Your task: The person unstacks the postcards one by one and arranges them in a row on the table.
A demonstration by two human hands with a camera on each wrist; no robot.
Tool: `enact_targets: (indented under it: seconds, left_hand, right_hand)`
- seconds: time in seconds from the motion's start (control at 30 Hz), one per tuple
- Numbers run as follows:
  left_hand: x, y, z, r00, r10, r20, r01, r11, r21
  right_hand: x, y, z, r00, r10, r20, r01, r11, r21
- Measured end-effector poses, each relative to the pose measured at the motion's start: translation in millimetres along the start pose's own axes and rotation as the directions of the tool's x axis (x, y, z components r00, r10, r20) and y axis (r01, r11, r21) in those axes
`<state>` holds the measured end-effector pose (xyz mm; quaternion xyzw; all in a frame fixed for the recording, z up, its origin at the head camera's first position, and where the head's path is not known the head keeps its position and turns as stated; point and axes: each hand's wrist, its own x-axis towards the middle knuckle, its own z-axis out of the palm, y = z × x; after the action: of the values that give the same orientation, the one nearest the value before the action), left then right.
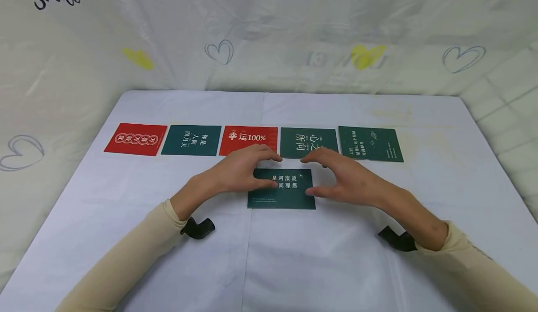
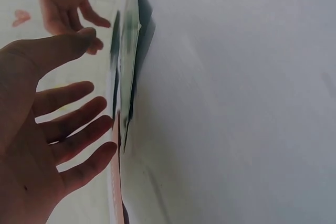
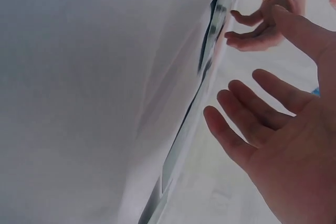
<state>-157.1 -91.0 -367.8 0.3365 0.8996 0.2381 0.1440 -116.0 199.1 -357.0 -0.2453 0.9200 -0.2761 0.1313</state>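
A dark green card (image 1: 281,201) with white characters lies alone in front of a row of cards. My left hand (image 1: 235,169) hovers over its left part, thumb across the printed text in the head view. At its right edge is my right hand (image 1: 353,179), the thumb tip overlapping the border. Both hands have relaxed, spread fingers and hold nothing; the left wrist view shows the left fingers (image 2: 79,111) apart, and the right wrist view shows the right fingers (image 3: 247,114) likewise. Fingertips of both hands point toward a green card (image 1: 294,149) in the row.
The row also has a red card (image 1: 135,139) at far left, a green one (image 1: 191,140), another red one (image 1: 251,133) and a green one (image 1: 371,144) at right. Black curved pieces (image 1: 199,229) stick out at both cuffs. A printed sheet (image 1: 269,22) hangs behind the white table (image 1: 302,270).
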Motion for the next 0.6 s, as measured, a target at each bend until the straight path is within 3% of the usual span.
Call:
enact_targets:
  seconds: [0.27, 0.6]
  left_hand:
    - [-6.4, -2.8, -0.8, 1.0, 0.023, 0.017, -0.023, 1.0, -0.003]
    - [-16.4, -6.5, -0.7, 0.999, 0.004, 0.044, -0.005, 1.0, 0.03]
  right_hand:
    - [1, -5, 12, 0.998, -0.027, 0.059, 0.028, 0.999, -0.019]
    - [4, -9, 22, 0.994, -0.053, 0.095, 0.068, 0.983, -0.169]
